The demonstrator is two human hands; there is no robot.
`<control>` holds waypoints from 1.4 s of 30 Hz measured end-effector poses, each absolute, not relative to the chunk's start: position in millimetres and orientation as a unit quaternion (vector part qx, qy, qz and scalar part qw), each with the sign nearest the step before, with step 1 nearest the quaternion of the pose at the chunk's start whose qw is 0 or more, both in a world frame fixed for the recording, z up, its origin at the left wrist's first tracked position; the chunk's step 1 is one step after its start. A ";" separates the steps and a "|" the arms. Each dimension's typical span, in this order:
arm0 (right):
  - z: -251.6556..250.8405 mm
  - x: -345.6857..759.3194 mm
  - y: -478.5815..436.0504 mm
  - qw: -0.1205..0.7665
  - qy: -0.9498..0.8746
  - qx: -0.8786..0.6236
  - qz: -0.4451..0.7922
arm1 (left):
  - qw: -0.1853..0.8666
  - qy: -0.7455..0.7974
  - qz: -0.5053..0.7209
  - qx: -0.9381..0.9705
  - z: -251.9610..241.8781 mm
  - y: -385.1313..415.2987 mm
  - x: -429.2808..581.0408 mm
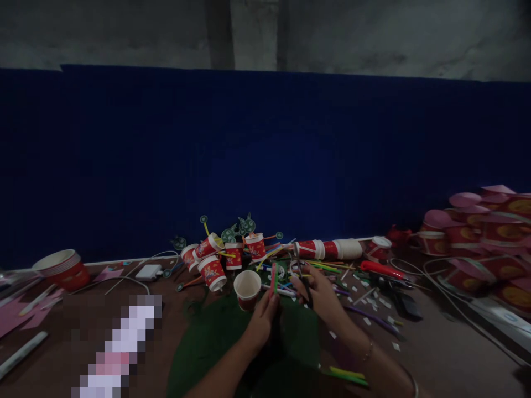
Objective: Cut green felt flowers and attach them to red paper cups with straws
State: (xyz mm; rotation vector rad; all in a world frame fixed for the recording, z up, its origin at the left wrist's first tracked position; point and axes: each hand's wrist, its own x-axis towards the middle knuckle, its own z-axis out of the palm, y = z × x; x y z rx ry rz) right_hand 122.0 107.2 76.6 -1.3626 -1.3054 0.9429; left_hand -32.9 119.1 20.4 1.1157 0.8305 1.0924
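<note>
Near the middle of the table, my left hand (265, 312) is closed round the lower end of red and green straws (274, 279), which point upward. My right hand (317, 290) grips dark-handled scissors (304, 282), whose blades point up and away, just right of the straws. The scissors and the straws look apart. An upright paper cup (248, 288) with a white inside stands just left of my left hand. Under both forearms lies a dark green sheet (215, 337).
Behind are red decorated cups (212, 272) with straws and green paper shapes, and a lying cup stack (327, 249). Paper scraps and a red tool (382, 269) lie right, before piled red cups (468, 237). Stacked cups (66, 271) and a white adapter (148, 272) are left.
</note>
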 end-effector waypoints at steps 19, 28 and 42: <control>72.8 116.3 133.3 0.419 -0.658 -0.567 0.265 | 0.718 0.343 0.452 0.404 10.3 126.3 -31.3; 77.1 104.7 133.7 0.413 -0.676 -0.580 0.190 | 0.652 0.350 0.463 0.488 12.1 128.6 -34.8; 70.7 101.9 121.8 0.328 -0.725 -0.604 -0.054 | 0.653 0.331 0.445 0.516 20.2 118.2 -30.8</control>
